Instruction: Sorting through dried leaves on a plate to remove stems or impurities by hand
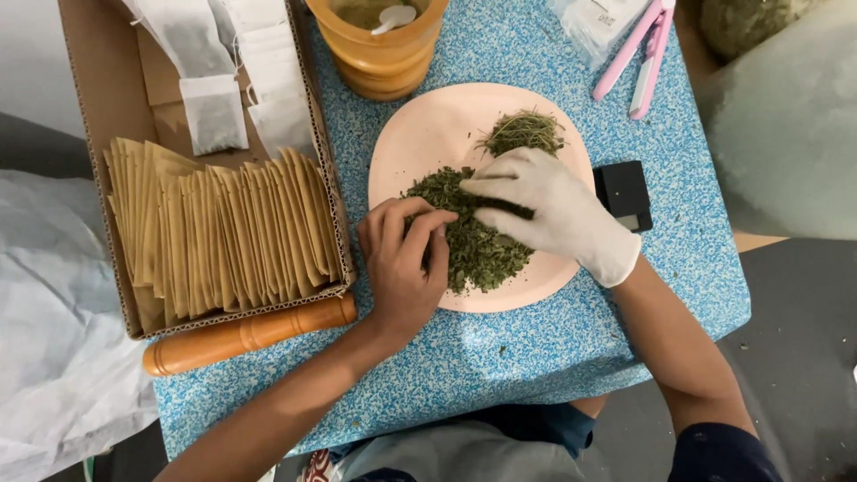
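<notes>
A pale pink plate lies on the blue speckled table. On it sit a heap of dark green crumbled dried leaves and a smaller tuft of lighter dried herb. My bare left hand curls at the plate's left edge with its fingertips at the leaf heap; what lies inside the fingers is hidden. My right hand, in a white glove, rests on top of the leaves and pinches some of them between thumb and fingers.
A cardboard box at the left holds a row of brown paper sachets and white filter bags. A wooden rolling pin lies before it. An orange tub, a pink sealer and a small black device stand nearby.
</notes>
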